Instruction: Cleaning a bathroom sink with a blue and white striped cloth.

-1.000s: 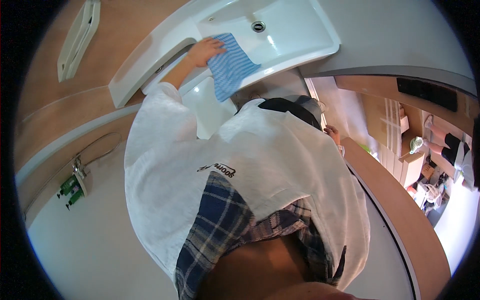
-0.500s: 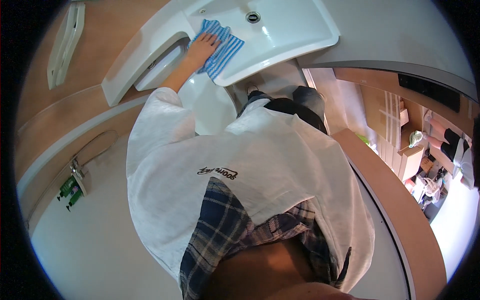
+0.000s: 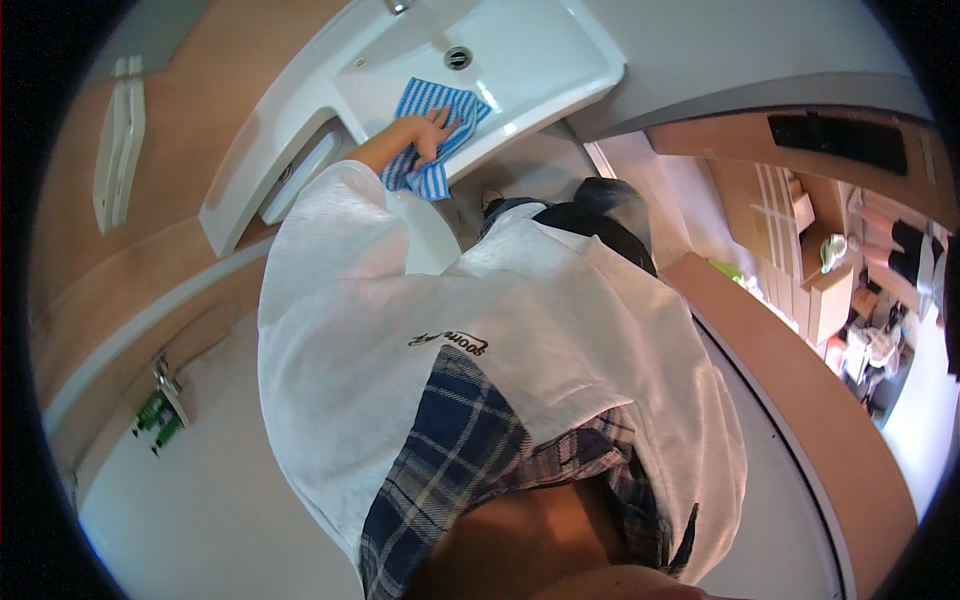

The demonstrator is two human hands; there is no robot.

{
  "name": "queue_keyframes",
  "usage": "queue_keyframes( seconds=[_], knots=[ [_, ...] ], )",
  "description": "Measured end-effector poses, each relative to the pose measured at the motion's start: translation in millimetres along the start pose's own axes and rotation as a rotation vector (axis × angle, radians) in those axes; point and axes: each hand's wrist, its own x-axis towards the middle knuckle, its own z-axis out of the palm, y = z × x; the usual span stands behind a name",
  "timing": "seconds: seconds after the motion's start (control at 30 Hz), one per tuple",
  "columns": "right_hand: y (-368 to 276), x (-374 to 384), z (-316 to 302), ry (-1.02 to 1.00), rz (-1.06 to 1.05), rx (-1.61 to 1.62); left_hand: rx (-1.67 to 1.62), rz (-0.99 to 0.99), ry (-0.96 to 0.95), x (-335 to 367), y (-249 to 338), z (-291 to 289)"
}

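Note:
My left hand (image 3: pixel 430 137) is on a blue-and-white striped cloth (image 3: pixel 428 97) at the near left part of a white washbasin (image 3: pixel 540 70). Its fingers are bent over the cloth and press it against the basin's front rim. Part of the cloth lies inside the bowl, and a crumpled end hangs down over the rim. The left forearm reaches out of a white sleeve. My right hand does not show; the white shirt covers that side.
Beyond the hand are the basin's drain (image 3: pixel 458 58) and a metal fitting (image 3: pixel 398 6). A white counter (image 3: pixel 240 190) adjoins at left. Green pump bottles (image 3: pixel 158 418) stand by a shower tap. At right, a doorway opens onto a room with cardboard boxes (image 3: pixel 775 215) and another person's legs (image 3: pixel 880 240).
My left hand has slid the cloth rightward and nearer along the front rim. The hand lay flatter before; its fingers now bend more. The whole view has shifted slightly.

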Motion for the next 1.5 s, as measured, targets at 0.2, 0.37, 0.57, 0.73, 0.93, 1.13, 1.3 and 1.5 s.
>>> queue_keyframes(
  seconds=[0.2,0.37,0.57,0.73,0.93,1.13,1.3,1.5],
  knots=[
    [47,-64,0,0.135,0.117,0.132,0.06,0.46,0.59,68,42,-70],
    [74,-112,11,0.163,0.187,0.134,0.101,0.422,1.444,94,82,-124],
    [47,-129,13,0.113,0.142,0.073,0.005,0.426,1.079,77,70,-95],
    [-144,-153,-1,0.004,-0.048,-0.048,0.111,0.272,0.741,49,10,9],
    [-126,-64,32,-0.146,-0.135,-0.129,-0.045,0.014,0.622,-81,1,54],
    [33,65,78,-0.039,-0.074,-0.494,-0.021,-0.024,0.757,-119,10,60],
    [-22,21,63,-0.24,-0.001,-0.248,0.071,0.042,0.614,-47,3,52],
    [15,-41,76,-0.051,-0.142,0.138,-0.494,-0.061,0.441,67,13,-7]
  ],
)
